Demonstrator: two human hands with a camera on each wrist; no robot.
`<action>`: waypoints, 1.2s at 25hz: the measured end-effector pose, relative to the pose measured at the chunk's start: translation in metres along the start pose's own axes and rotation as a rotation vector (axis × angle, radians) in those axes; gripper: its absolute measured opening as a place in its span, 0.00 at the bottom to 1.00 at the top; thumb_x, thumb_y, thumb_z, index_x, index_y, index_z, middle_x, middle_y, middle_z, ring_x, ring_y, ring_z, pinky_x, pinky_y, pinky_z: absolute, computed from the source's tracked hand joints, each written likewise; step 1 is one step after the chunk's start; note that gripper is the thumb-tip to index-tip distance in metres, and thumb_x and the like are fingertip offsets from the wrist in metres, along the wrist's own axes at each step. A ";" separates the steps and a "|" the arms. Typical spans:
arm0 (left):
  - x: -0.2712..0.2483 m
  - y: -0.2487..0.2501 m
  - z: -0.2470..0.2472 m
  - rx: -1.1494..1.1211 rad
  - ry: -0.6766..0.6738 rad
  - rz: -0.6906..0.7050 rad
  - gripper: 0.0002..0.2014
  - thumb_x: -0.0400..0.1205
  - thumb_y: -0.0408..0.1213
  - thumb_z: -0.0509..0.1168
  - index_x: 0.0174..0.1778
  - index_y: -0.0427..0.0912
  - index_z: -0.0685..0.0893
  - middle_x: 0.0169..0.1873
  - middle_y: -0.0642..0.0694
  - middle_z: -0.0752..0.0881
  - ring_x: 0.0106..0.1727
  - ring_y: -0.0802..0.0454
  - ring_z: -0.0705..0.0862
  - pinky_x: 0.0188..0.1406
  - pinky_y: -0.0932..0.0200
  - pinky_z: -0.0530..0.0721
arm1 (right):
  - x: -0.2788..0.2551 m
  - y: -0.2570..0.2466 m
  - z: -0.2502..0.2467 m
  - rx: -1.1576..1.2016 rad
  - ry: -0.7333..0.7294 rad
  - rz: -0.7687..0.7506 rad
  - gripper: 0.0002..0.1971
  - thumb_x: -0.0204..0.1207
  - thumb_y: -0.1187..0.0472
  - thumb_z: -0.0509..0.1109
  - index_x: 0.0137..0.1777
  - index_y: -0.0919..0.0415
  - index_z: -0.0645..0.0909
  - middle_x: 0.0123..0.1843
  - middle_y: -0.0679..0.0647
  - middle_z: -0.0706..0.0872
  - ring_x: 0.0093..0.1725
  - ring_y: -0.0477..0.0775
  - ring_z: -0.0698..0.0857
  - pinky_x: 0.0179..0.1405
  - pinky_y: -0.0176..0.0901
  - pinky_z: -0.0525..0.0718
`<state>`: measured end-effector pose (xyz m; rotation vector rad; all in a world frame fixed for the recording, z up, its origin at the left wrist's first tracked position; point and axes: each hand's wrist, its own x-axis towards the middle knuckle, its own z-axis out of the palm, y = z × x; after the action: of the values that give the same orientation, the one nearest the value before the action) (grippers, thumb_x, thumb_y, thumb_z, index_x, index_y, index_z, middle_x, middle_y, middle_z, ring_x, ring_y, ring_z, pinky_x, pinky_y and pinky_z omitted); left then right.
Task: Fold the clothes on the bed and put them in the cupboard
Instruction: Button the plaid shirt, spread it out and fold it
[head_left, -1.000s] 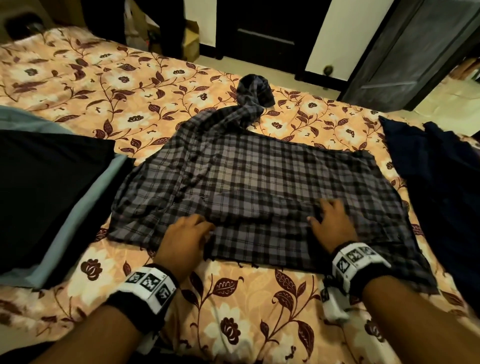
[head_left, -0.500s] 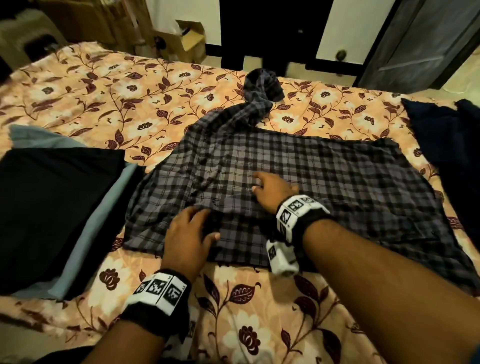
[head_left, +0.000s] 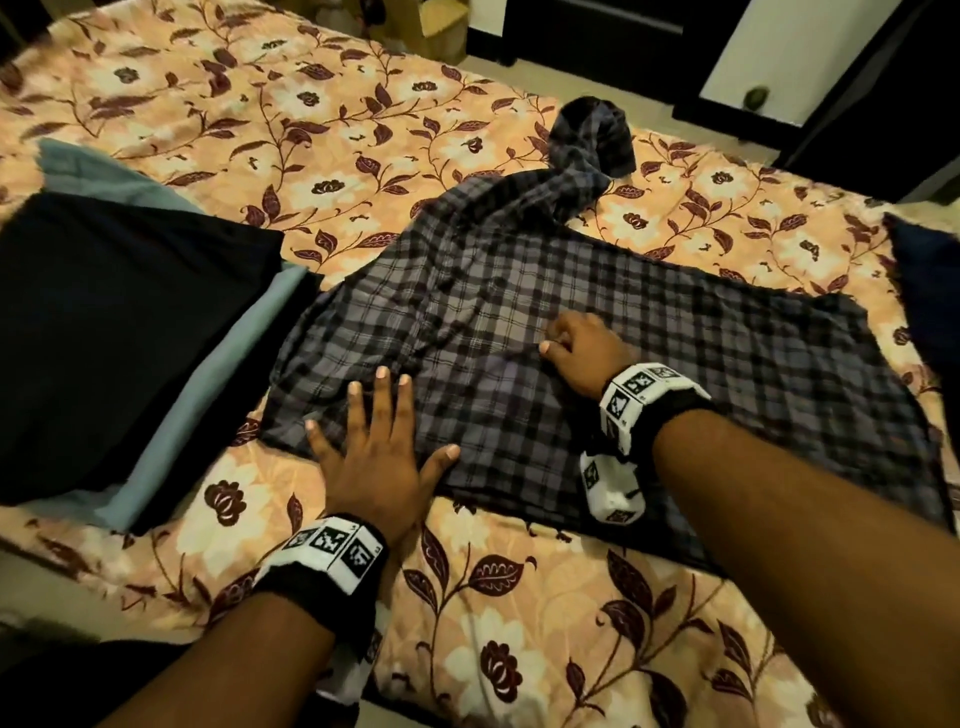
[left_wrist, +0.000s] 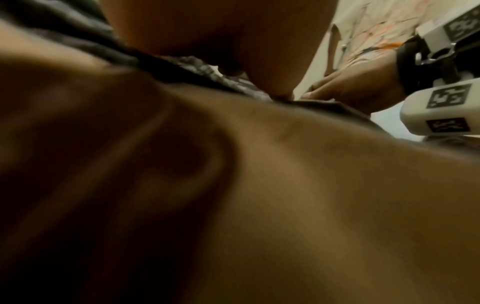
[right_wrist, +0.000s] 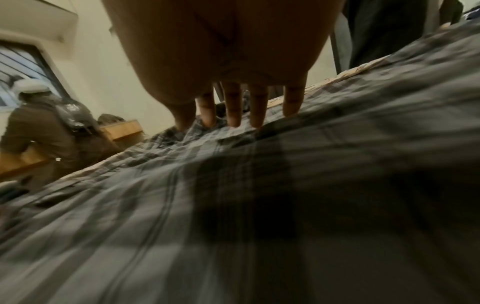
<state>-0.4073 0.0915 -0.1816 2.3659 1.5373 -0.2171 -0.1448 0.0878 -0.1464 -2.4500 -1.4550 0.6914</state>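
A grey plaid shirt (head_left: 675, 374) lies spread on the floral bed sheet (head_left: 519, 597), with one sleeve bunched at the far edge (head_left: 592, 140). My left hand (head_left: 374, 447) lies flat with its fingers spread on the shirt's near left corner. My right hand (head_left: 582, 353) presses down on the shirt's middle. In the right wrist view its fingers (right_wrist: 232, 107) reach down, tips touching the plaid cloth (right_wrist: 233, 205). The left wrist view is blurred and shows my right hand (left_wrist: 358, 86) on the cloth.
A folded black garment (head_left: 104, 338) rests on a grey-blue one (head_left: 208, 395) at the left of the bed. A dark navy garment (head_left: 930, 291) lies at the right edge. Beyond the bed are dark doors (head_left: 857, 78) and a cardboard box (head_left: 441, 21). Another person (right_wrist: 46, 127) stands beside the bed.
My right hand slid left from the shirt's near right part to its middle. My left hand went from curled at the hem to flat with fingers spread.
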 end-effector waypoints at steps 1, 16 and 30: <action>-0.003 0.007 -0.004 0.007 0.042 0.025 0.41 0.79 0.73 0.34 0.82 0.54 0.30 0.77 0.54 0.23 0.82 0.44 0.26 0.73 0.26 0.27 | -0.016 0.007 0.002 0.023 0.082 0.021 0.15 0.83 0.48 0.61 0.64 0.53 0.75 0.64 0.56 0.75 0.63 0.63 0.77 0.63 0.60 0.76; -0.049 0.134 -0.007 0.159 -0.137 0.395 0.48 0.71 0.79 0.32 0.86 0.57 0.43 0.85 0.51 0.36 0.85 0.41 0.35 0.71 0.29 0.23 | -0.220 0.206 -0.052 -0.330 -0.100 0.412 0.46 0.56 0.17 0.24 0.75 0.33 0.24 0.78 0.40 0.26 0.83 0.61 0.35 0.75 0.73 0.33; -0.005 0.067 0.008 0.104 -0.219 0.182 0.35 0.78 0.75 0.39 0.79 0.74 0.32 0.79 0.62 0.26 0.82 0.49 0.29 0.75 0.26 0.29 | -0.179 0.166 0.010 -0.286 -0.240 0.368 0.36 0.78 0.30 0.40 0.76 0.33 0.21 0.77 0.41 0.17 0.82 0.57 0.29 0.75 0.79 0.39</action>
<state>-0.3481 0.0588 -0.1760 2.4491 1.2311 -0.5059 -0.0940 -0.1494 -0.1713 -2.9906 -1.2614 0.9325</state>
